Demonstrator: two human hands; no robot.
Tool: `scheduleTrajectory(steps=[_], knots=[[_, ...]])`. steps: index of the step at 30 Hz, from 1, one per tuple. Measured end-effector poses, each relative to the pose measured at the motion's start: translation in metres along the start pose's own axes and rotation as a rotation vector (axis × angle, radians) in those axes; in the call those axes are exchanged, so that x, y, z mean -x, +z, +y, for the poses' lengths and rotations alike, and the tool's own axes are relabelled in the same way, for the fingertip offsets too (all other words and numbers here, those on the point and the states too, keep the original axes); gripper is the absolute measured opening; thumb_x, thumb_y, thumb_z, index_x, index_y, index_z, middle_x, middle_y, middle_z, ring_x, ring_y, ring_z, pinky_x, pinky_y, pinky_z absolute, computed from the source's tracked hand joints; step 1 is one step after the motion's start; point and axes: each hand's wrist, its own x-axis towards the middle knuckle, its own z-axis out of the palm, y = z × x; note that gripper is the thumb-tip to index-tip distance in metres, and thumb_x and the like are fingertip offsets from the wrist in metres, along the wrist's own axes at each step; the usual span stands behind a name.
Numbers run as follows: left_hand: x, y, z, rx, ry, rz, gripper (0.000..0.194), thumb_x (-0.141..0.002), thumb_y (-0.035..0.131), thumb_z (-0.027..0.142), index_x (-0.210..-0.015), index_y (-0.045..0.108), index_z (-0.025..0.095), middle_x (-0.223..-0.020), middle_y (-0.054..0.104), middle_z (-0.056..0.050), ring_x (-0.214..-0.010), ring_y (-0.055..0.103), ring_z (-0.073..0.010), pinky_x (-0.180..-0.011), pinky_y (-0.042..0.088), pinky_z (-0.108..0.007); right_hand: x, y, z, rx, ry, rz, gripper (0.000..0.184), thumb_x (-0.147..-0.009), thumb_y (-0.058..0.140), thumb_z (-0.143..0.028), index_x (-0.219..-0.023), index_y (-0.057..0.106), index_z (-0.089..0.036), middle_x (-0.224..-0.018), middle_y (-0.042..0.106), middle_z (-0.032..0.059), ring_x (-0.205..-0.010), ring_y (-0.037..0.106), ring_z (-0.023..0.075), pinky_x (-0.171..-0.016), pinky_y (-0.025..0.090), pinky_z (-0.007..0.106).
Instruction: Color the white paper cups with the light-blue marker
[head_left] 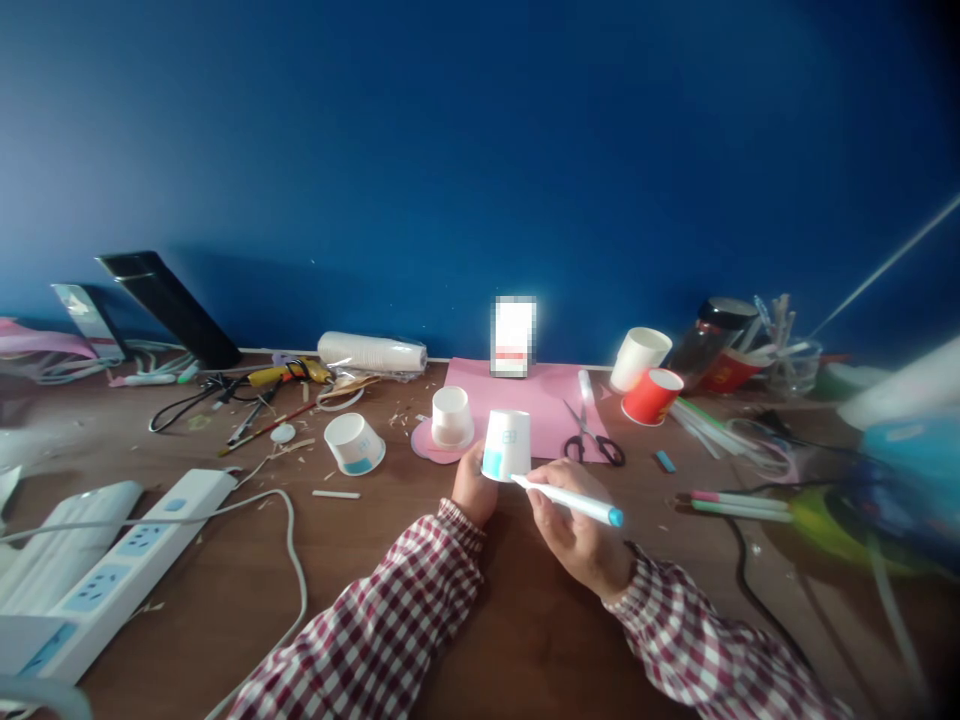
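Observation:
My left hand (474, 486) is closed around the lower left side of a white paper cup (516, 440), which is upside down and has a blue patch and faint blue marks on its side. Between the fingers of my right hand (574, 530) is a white marker (577, 502) with a blue end. Its tip meets the cup near the lower rim. Just behind, another white paper cup (451, 416) stands on pink paper (480, 380). Further left a third cup (354, 444), partly blue, rests on the brown table (375, 560).
Black-handled scissors (583, 436) lie on the pink paper. A red cup (652, 397) and a white cup (641, 358) stand at the right. Wrapped stacked cups (371, 353) lie at the back. A power strip (142, 560) with a grey cable occupies the left.

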Motion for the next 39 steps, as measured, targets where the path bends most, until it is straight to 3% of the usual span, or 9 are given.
scheduleTrajectory(steps=[11,39], knots=[[0.0007,0.0007,-0.0004,-0.031,0.052,-0.013,0.02,-0.067,0.07,0.028,-0.059,0.057,0.016,-0.058,0.057,0.002,-0.055,0.048,-0.0108,-0.056,0.04,-0.025,-0.0017,-0.0007,-0.0022,-0.007,-0.002,-0.001,0.01,-0.094,0.052,-0.019,-0.096,0.061,-0.02,-0.078,0.064,0.0047,-0.073,0.062,0.0202,-0.067,0.051,0.034],[-0.0019,-0.0031,-0.0079,-0.09,0.074,-0.031,0.016,-0.064,0.067,0.022,-0.054,0.056,0.015,-0.055,0.056,0.002,-0.054,0.047,-0.0101,-0.056,0.04,-0.024,0.0003,0.0024,0.0015,0.005,-0.021,0.002,0.008,-0.093,0.053,-0.016,-0.094,0.061,-0.018,-0.079,0.064,0.0048,-0.074,0.061,0.0198,-0.069,0.049,0.033]])
